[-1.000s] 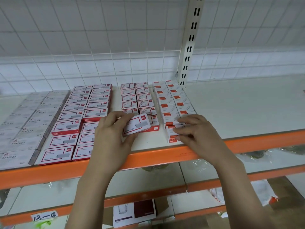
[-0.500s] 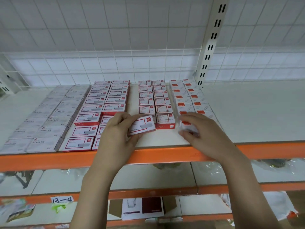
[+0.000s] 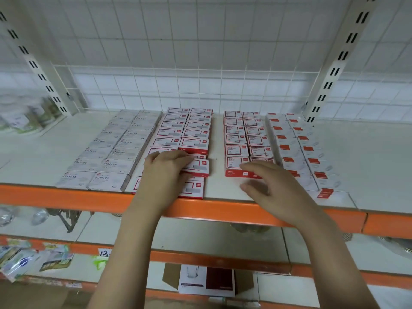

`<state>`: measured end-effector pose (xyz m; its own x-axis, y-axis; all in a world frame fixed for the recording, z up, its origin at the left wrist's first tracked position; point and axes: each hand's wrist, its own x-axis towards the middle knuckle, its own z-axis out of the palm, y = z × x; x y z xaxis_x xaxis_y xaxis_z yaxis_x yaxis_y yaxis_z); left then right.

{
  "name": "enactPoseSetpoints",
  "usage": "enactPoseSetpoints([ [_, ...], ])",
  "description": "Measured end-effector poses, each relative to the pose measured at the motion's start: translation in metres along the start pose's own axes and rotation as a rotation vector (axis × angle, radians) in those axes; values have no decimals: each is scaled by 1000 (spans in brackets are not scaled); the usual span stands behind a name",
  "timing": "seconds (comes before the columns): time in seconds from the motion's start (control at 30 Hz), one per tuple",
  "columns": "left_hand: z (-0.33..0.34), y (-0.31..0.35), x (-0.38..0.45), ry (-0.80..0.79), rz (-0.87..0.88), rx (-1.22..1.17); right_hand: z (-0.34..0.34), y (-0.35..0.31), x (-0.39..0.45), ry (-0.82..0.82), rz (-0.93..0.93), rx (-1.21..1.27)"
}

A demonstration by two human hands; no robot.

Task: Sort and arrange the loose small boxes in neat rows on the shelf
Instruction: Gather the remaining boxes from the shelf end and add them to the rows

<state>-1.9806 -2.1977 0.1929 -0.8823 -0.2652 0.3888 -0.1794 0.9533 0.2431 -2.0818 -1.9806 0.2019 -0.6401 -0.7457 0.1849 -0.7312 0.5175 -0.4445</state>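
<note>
Small boxes lie in rows on the white shelf [image 3: 367,166]. From left to right come grey staples boxes [image 3: 111,152], larger red-and-white boxes [image 3: 194,130], smaller red-and-white boxes [image 3: 245,134] and white boxes with orange labels [image 3: 298,143]. My left hand [image 3: 165,175] grips one red-and-white box [image 3: 198,167], which lies on the front part of the larger red-and-white rows. My right hand [image 3: 274,188] hovers with relaxed, spread fingers over the front end of the smaller red-and-white rows and holds nothing. It hides a few front boxes.
An orange rail [image 3: 66,197] edges the shelf front. A wire grid and two slotted uprights [image 3: 334,72] stand behind. Blurred packets [image 3: 22,117] sit at the far left. Bare shelf lies right of the rows. Lower shelves hold bags and an open carton [image 3: 207,279].
My left hand carried the red-and-white box left from the gap onto the larger red-and-white rows. My right hand left the orange-labelled boxes and drew back. The view shifted left.
</note>
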Motion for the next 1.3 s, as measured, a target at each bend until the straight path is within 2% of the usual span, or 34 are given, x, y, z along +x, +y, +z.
enactPoseSetpoints([
  [0.3,10,-8,16,30,22,153,3,-3,1,17,26,-11],
  [0.7,10,6,24,-37,-23,88,-1,-6,-11,81,83,-59],
  [0.87,12,53,18,-21,98,-11,-12,4,-36,153,177,-89],
  [1.13,30,146,20,-137,357,-163,-48,45,-109,348,381,-166],
  [1.3,44,209,17,-192,442,-214,-76,81,-158,439,512,-199],
])
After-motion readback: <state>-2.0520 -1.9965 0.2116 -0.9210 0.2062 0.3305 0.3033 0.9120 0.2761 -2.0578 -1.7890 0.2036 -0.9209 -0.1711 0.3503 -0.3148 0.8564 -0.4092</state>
